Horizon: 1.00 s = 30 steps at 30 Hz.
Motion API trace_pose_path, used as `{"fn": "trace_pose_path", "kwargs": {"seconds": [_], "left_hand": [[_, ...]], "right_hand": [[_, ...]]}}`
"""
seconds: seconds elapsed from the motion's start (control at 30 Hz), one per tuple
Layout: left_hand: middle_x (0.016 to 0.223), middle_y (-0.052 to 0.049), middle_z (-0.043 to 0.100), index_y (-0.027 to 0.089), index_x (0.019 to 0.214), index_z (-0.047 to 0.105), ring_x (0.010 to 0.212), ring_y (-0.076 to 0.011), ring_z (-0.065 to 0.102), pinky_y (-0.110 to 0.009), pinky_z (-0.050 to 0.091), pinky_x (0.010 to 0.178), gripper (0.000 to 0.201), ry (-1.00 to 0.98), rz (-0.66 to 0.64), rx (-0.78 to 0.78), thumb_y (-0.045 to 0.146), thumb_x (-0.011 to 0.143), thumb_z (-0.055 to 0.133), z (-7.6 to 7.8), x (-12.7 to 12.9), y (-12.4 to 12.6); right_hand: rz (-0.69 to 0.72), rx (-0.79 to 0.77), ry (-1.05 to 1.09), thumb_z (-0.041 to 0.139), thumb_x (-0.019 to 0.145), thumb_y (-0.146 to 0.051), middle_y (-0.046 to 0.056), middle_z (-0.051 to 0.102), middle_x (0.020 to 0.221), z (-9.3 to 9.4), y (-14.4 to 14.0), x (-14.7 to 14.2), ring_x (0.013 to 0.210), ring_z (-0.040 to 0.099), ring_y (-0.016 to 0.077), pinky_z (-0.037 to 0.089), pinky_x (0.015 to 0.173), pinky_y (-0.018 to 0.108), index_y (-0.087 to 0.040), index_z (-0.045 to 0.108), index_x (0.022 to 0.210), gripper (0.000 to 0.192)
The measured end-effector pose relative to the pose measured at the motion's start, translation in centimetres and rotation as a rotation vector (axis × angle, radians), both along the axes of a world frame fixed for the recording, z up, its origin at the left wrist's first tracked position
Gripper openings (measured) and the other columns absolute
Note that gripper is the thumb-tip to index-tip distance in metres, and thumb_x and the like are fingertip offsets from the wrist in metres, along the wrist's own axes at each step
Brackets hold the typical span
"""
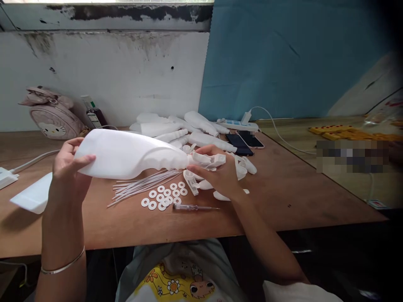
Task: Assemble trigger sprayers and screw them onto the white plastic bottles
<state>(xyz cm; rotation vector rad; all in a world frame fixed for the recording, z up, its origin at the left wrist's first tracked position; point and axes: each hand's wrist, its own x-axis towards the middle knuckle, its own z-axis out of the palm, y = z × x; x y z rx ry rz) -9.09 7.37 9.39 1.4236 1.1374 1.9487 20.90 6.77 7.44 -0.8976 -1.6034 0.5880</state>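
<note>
We see the left hand [67, 167] closed around the wide base of a large white plastic bottle [129, 153], thumb on the near face and fingers curled over the end, holding it on its side above the brown wooden table [283, 188]. The right hand [217, 170] grips the narrow ridged neck end of the same bottle, its fingers pinched on a white plastic trigger-cap piece [210, 159] that sits at the bottle's mouth.

Directly beneath the bottle, between the two hands, lies a bundle of thin white plastic tubes [141, 184] spread on the table. Just nearer to us than those tubes is a cluster of small flat white ring washers [163, 195], and just beside the washers, below the right hand, lies a slim screwdriver with a clear handle [192, 207]. More loose white cap pieces [242, 167] lie under and beyond the right hand.

Past the bottle, a pile of similar white bottles [176, 126] rests on the table. Farther out from the right hand lie two dark smartphones [245, 142] and a white power strip [236, 124]. Beyond the left hand stand a pale pink cartoon-cat bag [53, 117] and a small dark bottle [94, 113]; a flat white bag-like piece [34, 195] lies outside that hand.
</note>
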Motion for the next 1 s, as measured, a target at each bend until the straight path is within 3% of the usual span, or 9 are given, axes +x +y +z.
{"fn": "trace_pose_path", "kwargs": {"seconds": [0.1,0.17,0.33,0.43,0.53,0.73,0.8,1.0], "left_hand": [[0.096,-0.008,0.059,0.017,0.099,0.064,0.073,-0.0186,0.058,-0.031,0.055,0.057,0.058,-0.072,-0.132,-0.030,0.011,0.043,0.074,0.4,-0.2,-0.6],[0.101,-0.009,0.059,0.018,0.104,0.064,0.078,-0.0210,0.058,-0.033,0.055,0.058,0.066,0.001,-0.177,-0.031,0.010,0.040,0.077,0.5,-0.5,-1.0],[0.105,-0.006,0.062,0.028,0.109,0.057,0.097,-0.0257,0.057,-0.036,0.055,0.070,0.084,0.218,-0.160,0.080,0.007,0.031,0.082,-0.1,-1.1,-0.9],[0.105,-0.006,0.063,0.027,0.106,0.051,0.099,-0.0260,0.059,-0.043,0.050,0.082,0.081,0.400,-0.088,0.247,0.007,0.034,0.083,-0.5,-0.8,-0.1],[0.099,-0.004,0.064,0.024,0.101,0.047,0.092,-0.0244,0.063,-0.045,0.049,0.082,0.075,0.518,0.023,0.445,0.007,0.036,0.082,-0.8,-0.3,0.7],[0.094,0.002,0.061,0.022,0.077,0.035,0.088,-0.0206,0.065,-0.044,0.051,0.080,0.059,0.572,0.309,0.728,0.009,0.041,0.080,-1.1,0.2,1.5],[0.097,0.001,0.061,0.022,0.079,0.037,0.090,-0.0214,0.064,-0.044,0.051,0.081,0.059,0.604,0.305,0.711,0.010,0.040,0.080,-1.1,0.0,1.4],[0.098,-0.003,0.067,0.026,0.106,0.056,0.091,-0.0229,0.062,-0.038,0.048,0.082,0.065,0.718,0.196,0.403,0.020,0.047,0.080,-1.0,-0.5,-0.1]], "right_hand": [[0.016,-0.157,0.083,0.076,0.062,-0.038,-0.001,0.062,0.066,0.0,0.0,0.0,0.057,0.057,0.0157,0.047,0.049,0.029,-0.020,0.064,0.076,0.025],[0.098,-0.270,0.195,0.075,0.063,-0.039,-0.001,0.060,0.061,0.1,0.2,0.0,0.051,0.057,0.0148,0.047,0.044,0.028,-0.018,0.065,0.073,0.026],[0.241,-0.477,0.382,0.076,0.062,-0.038,0.000,0.060,0.062,0.0,0.7,0.1,0.045,0.057,0.0130,0.052,0.041,0.028,-0.015,0.064,0.069,0.026],[0.221,-0.473,0.368,0.078,0.058,-0.036,0.001,0.061,0.066,-0.2,0.8,0.1,0.052,0.060,0.0148,0.054,0.044,0.028,-0.015,0.066,0.069,0.027],[0.187,-0.419,0.315,0.078,0.057,-0.035,0.001,0.062,0.067,-0.2,0.7,0.2,0.057,0.063,0.0176,0.054,0.045,0.027,-0.015,0.067,0.070,0.026],[0.180,-0.393,0.248,0.077,0.059,-0.035,0.000,0.062,0.064,0.3,0.5,0.5,0.058,0.062,0.0154,0.054,0.049,0.026,-0.015,0.067,0.071,0.025],[0.181,-0.389,0.291,0.078,0.058,-0.036,0.000,0.062,0.065,0.3,0.7,0.5,0.059,0.061,0.0151,0.055,0.050,0.028,-0.015,0.066,0.070,0.027],[0.117,-0.323,0.383,0.078,0.058,-0.037,-0.001,0.060,0.067,0.1,0.9,0.6,0.055,0.058,0.0139,0.058,0.044,0.030,-0.016,0.062,0.067,0.027]]}}
